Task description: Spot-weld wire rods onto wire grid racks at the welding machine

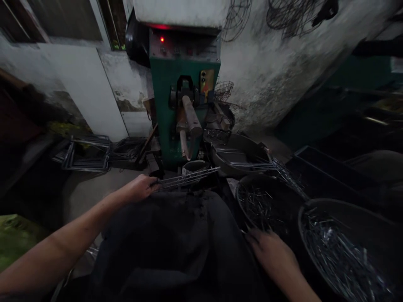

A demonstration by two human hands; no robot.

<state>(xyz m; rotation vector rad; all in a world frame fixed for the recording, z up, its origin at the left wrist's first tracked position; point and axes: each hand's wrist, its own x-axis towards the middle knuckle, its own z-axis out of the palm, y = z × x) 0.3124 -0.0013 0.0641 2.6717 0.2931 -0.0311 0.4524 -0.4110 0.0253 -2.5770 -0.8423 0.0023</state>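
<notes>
My left hand [145, 186] is closed around one end of a narrow metal wire frame [189, 178], whose thin parallel rods point right above my dark-clothed lap. My right hand [273, 251] is low on the right, at the near rim of a dark basin [239, 197] with short metal wire pieces [258, 205] inside. Its fingers look curled, but shadow and blur hide what they hold. Facing me is a green machine [170, 79] with a lit red lamp [162, 39]. A thick metal arm [191, 115] juts from it above a lower one [183, 144].
Another basin [302, 222] full of metal pieces [343, 251] stands at right. Long wires [252, 165] lie across a third basin [217, 157] near the machine. Stacked rectangular wire frames [86, 153] rest on the floor at left. A phone [206, 84] is on the machine's front.
</notes>
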